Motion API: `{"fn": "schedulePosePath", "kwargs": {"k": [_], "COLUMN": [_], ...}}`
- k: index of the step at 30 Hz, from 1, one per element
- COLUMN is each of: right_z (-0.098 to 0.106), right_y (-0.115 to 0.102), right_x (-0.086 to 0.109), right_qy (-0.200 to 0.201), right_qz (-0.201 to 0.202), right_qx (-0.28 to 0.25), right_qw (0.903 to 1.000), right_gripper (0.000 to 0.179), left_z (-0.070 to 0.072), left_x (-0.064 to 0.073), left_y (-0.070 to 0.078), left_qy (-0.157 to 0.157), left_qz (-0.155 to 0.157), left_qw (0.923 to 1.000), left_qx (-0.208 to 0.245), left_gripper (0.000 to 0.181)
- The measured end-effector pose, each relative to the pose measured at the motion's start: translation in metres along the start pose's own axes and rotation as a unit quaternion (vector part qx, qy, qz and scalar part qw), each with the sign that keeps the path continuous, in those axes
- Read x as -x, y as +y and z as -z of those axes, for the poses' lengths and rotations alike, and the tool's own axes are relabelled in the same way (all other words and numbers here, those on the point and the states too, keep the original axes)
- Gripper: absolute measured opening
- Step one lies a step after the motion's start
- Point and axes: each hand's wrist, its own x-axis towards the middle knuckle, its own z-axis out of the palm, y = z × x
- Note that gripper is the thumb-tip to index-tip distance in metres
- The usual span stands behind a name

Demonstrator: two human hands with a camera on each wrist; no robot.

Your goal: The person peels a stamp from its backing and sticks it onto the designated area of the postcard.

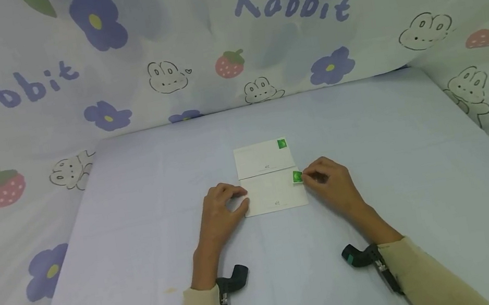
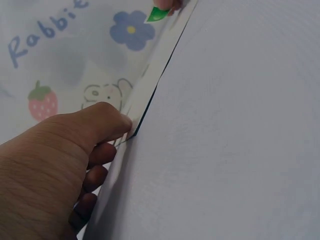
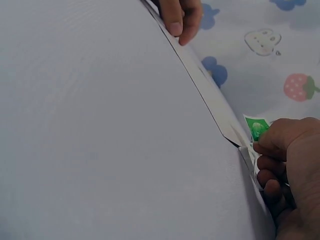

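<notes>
Two white cards lie edge to edge on the table, one behind the other. The far card (image 1: 259,158) has a green stamp (image 1: 282,143) in its top right corner. Over the same corner of the near card (image 1: 271,190), my right hand (image 1: 333,184) pinches a second green stamp (image 3: 257,127) between thumb and finger; its white border shows in the right wrist view. My left hand (image 1: 221,211) rests at the near card's left edge, thumb and forefinger spread apart along it. In the left wrist view, that thumb (image 2: 112,122) touches the card's corner.
A white cloth (image 1: 142,231) covers the table. Behind and at the sides hangs a printed curtain (image 1: 188,29) with rabbits, strawberries and flowers. Black wrist-camera mounts (image 1: 234,280) sit at both sleeve cuffs.
</notes>
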Motion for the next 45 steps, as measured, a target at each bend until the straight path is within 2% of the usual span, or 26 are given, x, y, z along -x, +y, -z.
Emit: {"fn": "schedulePosePath", "kwargs": {"k": [27, 38, 45], "right_z": [-0.002, -0.004, -0.004], "right_y": [-0.005, -0.002, 0.0], "right_x": [-0.008, -0.01, -0.013], "right_qy": [-0.036, -0.029, -0.033], "right_qz": [-0.027, 0.002, 0.022], "right_qx": [0.037, 0.049, 0.054], "right_qw": [0.9983, 0.9984, 0.9978], "right_gripper": [0.009, 0.009, 0.007], "left_z": [0.001, 0.003, 0.002], "left_x": [-0.001, -0.001, -0.001], "left_y": [0.0, 0.002, 0.002], "left_qy": [0.001, -0.002, -0.001], "left_qz": [0.001, 0.01, 0.002], "left_qw": [1.0, 0.9999, 1.0], "left_qx": [-0.006, -0.008, -0.003], "left_gripper": [0.012, 0.012, 0.013]}}
